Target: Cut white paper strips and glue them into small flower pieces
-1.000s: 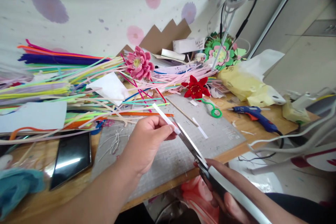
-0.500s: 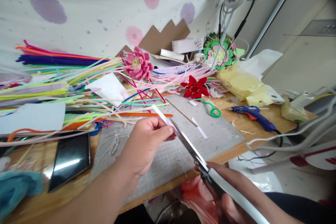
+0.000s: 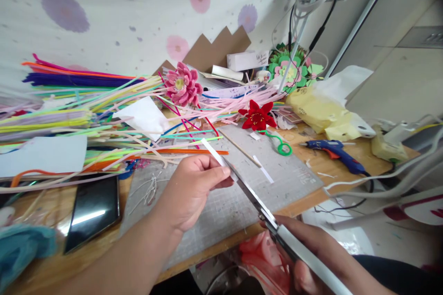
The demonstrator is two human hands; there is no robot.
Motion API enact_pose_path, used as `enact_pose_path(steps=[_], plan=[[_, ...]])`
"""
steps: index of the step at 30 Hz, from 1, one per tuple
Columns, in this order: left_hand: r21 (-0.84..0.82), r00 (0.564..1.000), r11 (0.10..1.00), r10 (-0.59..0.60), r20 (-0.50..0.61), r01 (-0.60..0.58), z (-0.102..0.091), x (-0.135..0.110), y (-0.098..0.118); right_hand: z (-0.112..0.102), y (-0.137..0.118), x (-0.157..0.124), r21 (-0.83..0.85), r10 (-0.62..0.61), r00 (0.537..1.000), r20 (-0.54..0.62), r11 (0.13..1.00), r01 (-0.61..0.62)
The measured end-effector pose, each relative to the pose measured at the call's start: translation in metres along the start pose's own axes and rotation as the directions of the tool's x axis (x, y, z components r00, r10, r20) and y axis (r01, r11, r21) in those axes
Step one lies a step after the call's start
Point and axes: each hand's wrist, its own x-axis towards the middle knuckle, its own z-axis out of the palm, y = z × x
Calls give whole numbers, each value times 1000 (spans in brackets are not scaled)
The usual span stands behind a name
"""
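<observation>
Compared with a second ago, the scissors [image 3: 251,193] are seen pushed further along the strip [image 3: 212,150]. Their tips are now up against the left hand's fingertips [image 3: 224,171], and less white paper is left showing on the near side of the pinch. The blades, seemingly a little apart before, are now drawn almost together. From this it is judged that a cut along the strip is under way, not across it.

The strip is held above the mat [image 3: 294,179], clamped between thumb and fingers of the left hand [image 3: 194,189]. Its long axis is laid from the pinch up and to the far left, with the free end pointed toward the pipe cleaners [image 3: 69,97]. The blades are set nearly in line with that axis.

The scissor handles are gripped in the closed right hand [image 3: 311,258] at the table's near edge. A glue gun [image 3: 334,150] is left lying well to the right.
</observation>
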Motion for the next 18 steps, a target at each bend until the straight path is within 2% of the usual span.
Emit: enact_pose_path(steps=[7, 18], plan=[[-39, 999, 999, -20, 25, 21, -1, 0, -1, -2, 1, 0, -75, -50, 999, 10, 996, 51], [-71, 999, 998, 4, 45, -1, 0, -2, 1, 2, 1, -1, -21, 10, 1000, 4, 1000, -10]])
